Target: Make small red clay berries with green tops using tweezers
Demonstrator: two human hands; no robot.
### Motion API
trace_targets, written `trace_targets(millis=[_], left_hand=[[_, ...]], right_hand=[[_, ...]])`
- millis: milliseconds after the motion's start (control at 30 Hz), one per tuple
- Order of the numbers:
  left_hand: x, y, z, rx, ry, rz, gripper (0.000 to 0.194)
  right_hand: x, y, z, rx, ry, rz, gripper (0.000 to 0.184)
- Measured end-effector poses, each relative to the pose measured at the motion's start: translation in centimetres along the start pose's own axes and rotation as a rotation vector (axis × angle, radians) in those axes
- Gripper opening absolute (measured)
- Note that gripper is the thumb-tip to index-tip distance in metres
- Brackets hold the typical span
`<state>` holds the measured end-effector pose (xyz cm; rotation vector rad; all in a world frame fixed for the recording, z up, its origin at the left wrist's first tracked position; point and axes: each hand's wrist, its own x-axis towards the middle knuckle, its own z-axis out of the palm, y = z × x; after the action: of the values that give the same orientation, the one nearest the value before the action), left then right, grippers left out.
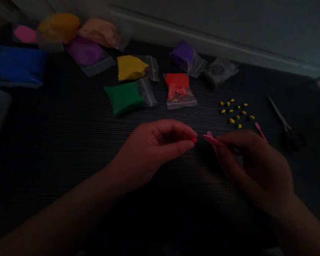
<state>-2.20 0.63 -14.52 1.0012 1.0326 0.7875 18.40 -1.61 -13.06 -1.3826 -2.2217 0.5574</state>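
My left hand (160, 147) rests on the dark table with its fingers curled, pinching a tiny red bit of clay (194, 139) at the fingertips. My right hand (252, 167) is closed round a thin pink modelling tool (212, 140), whose tip points left and nearly touches the red bit. A second pink tool (260, 131) lies just behind my right hand. Several small yellow-and-green clay pieces (236, 112) lie scattered on the table beyond it.
Bags of clay lie at the back: red (179, 89), green (125, 97), yellow (130, 67), purple (185, 55), dark grey (218, 73), blue (17, 65), plus pink, orange and violet ones far left. Black scissors (286, 124) lie at the right. The scene is dim.
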Motion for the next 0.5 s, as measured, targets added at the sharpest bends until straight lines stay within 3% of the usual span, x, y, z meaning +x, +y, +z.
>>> trace_targets(millis=[333,500], left_hand=[[0.22,-0.13,0.05,-0.052,-0.012,-0.077,0.01],[0.23,-0.48,0.06,-0.178,0.05,-0.102,0.01]], right_hand=[[0.23,0.02,0.09,-0.016,-0.039,0.0,0.029],[0.04,0.13,0.23,0.009,-0.025,-0.009,0.03]])
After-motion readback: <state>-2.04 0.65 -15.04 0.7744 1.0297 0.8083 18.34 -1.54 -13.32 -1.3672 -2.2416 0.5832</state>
